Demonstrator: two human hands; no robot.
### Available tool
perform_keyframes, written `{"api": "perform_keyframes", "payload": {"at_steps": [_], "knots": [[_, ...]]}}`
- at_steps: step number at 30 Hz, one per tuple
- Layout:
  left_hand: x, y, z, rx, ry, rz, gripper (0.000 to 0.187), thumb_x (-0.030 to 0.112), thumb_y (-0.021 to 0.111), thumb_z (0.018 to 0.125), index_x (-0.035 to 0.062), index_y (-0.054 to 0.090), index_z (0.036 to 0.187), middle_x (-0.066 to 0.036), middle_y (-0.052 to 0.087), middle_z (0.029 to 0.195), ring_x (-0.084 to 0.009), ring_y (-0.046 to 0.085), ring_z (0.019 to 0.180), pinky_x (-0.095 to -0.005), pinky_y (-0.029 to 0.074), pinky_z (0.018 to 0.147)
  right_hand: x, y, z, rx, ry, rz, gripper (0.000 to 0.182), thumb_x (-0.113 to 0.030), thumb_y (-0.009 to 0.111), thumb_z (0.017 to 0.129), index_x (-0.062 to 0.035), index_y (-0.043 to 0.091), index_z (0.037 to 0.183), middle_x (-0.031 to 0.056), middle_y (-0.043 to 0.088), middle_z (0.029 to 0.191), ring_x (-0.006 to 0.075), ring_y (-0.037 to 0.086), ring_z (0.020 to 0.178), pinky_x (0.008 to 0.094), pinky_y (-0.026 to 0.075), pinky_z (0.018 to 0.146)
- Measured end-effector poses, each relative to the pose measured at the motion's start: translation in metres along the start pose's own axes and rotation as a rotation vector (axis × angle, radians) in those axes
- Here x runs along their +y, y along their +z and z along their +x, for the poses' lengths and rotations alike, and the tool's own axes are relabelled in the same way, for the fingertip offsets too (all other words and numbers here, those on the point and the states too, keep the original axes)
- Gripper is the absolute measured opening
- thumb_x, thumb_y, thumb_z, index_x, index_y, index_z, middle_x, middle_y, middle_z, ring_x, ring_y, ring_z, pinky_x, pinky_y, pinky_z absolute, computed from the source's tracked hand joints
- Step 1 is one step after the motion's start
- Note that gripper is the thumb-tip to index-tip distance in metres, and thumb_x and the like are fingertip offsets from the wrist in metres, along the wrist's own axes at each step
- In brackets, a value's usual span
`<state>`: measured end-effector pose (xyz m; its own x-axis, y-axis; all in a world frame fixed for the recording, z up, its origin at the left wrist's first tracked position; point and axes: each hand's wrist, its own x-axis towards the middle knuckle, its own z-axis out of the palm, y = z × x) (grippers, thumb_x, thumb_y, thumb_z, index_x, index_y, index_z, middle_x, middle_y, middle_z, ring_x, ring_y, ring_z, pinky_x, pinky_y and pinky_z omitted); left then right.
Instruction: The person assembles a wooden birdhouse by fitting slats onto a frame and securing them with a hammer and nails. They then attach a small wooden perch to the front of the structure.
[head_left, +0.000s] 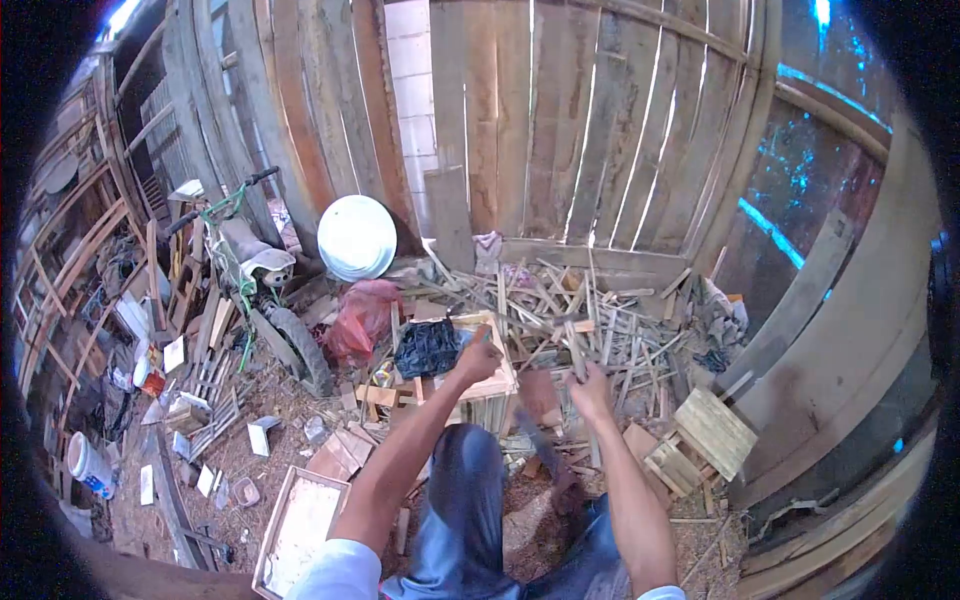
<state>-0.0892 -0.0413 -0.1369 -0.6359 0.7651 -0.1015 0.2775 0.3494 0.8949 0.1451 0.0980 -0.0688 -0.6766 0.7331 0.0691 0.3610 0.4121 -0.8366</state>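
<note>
The left hand (478, 358) is raised over a small wooden crate (480, 385), its fingers curled shut into a loose fist; whether they pinch anything is hard to make out at this size. A dark crumpled cloth (427, 348) lies on the crate just to the left of those fingers. The right hand (590, 388) is held close beside, fingers closed around a thin wooden stick (576, 352) that rises from them toward the heap of wood strips (590, 310) beyond. Below the right fingers a slatted wooden panel (714, 430) lies on the ground to the right. Well to the left of both hands a bicycle (250, 270) leans by the plank wall, with a white round lid (356, 237) next to it.
</note>
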Motion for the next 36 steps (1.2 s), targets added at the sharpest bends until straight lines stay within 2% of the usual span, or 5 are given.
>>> {"api": "perform_keyframes", "payload": {"at_steps": [2,7,20,24,36], "knots": [[0.001,-0.017,-0.007,0.284,0.047,0.414,0.023,0.019,0.061,0.081,0.0027,0.069,0.095,-0.021,0.068,0.088,-0.0353,0.067,0.081,-0.0432,0.054,0.076,-0.002,0.037,0.016,0.046,-0.08,0.1,0.034,-0.026,0.066,0.082,-0.0005,0.063,0.104,0.0183,0.067,0.089,0.0313,0.064,0.085,0.0393,0.048,0.078],[-0.065,-0.053,0.03,0.391,0.257,0.441,0.018,0.016,0.059,0.08,0.0031,0.07,0.086,-0.022,0.067,0.087,-0.039,0.065,0.084,-0.0468,0.052,0.077,-0.012,0.103,0.046,-0.016,-0.036,-0.007,0.037,-0.028,0.069,0.081,-0.0024,0.062,0.107,0.0219,0.066,0.092,0.0378,0.064,0.089,0.043,0.048,0.079],[-0.116,-0.058,0.09,0.373,0.01,0.774,0.023,0.014,0.053,0.082,0.0121,0.071,0.097,-0.01,0.066,0.105,-0.0328,0.064,0.094,-0.0426,0.052,0.08,0.024,0.205,0.082,-0.113,0.017,0.185,0.029,-0.02,0.067,0.081,-0.0018,0.062,0.104,0.0136,0.066,0.083,0.0252,0.061,0.075,0.0369,0.047,0.073],[-0.103,-0.059,0.083,0.337,0.141,0.783,0.025,0.011,0.052,0.081,0.0136,0.072,0.097,-0.009,0.064,0.112,-0.0311,0.064,0.095,-0.0406,0.052,0.081,0.022,0.221,0.086,-0.086,-0.012,0.265,0.028,-0.016,0.067,0.082,-0.0012,0.06,0.105,0.0198,0.064,0.086,0.0349,0.062,0.084,0.0434,0.046,0.077],[-0.108,-0.07,0.101,0.327,-0.051,0.91,0.017,0.011,0.056,0.078,0.0029,0.07,0.084,-0.02,0.069,0.087,-0.0343,0.069,0.082,-0.0434,0.056,0.071,0.025,0.232,0.087,-0.088,0.03,0.285,0.031,-0.014,0.066,0.085,0.0002,0.057,0.111,0.0203,0.064,0.09,0.0362,0.061,0.084,0.0431,0.046,0.078]]}}
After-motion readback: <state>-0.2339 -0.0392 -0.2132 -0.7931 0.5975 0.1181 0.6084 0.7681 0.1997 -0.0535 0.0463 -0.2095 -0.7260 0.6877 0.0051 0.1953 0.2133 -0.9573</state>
